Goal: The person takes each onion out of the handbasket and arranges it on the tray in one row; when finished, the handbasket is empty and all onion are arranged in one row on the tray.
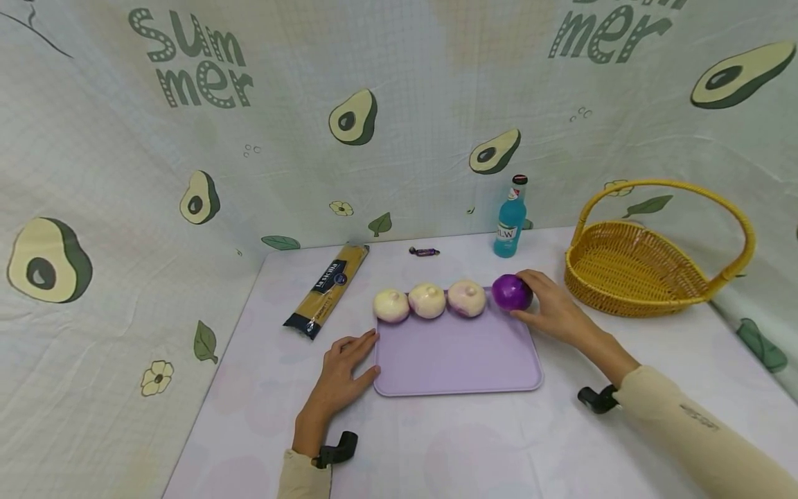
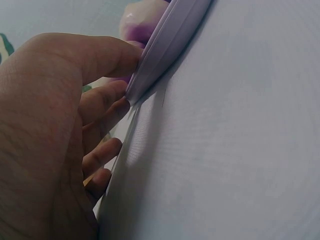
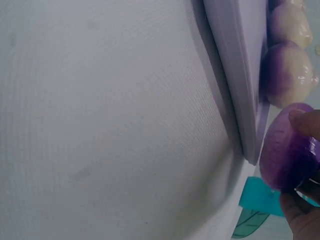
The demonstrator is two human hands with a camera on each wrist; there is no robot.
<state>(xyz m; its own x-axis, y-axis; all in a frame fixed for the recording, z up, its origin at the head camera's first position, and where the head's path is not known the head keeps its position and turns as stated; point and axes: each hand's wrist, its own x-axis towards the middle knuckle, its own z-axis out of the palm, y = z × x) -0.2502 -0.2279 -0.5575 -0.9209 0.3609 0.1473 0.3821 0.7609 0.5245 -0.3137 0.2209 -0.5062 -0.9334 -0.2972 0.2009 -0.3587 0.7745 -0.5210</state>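
Observation:
In the head view my right hand [image 1: 551, 308] grips a glossy purple onion [image 1: 512, 292] at the far right corner of a lilac tray [image 1: 458, 360]. The right wrist view shows thumb and fingers around the onion [image 3: 287, 150]. Three round white-and-purple vegetables [image 1: 427, 301], like onions or turnips, sit in a row along the tray's far edge, left of the held one. My left hand [image 1: 339, 378] rests at the tray's left edge with its fingers spread. Up close in the left wrist view, the thumb touches the tray rim [image 2: 160, 55].
A yellow pasta packet [image 1: 328, 290] lies left of the tray. Behind the tray are a small purple wrapped candy [image 1: 424, 252] and a blue bottle [image 1: 510, 218], which stands upright. A yellow wicker basket [image 1: 630, 305] with a tall handle stands at the right.

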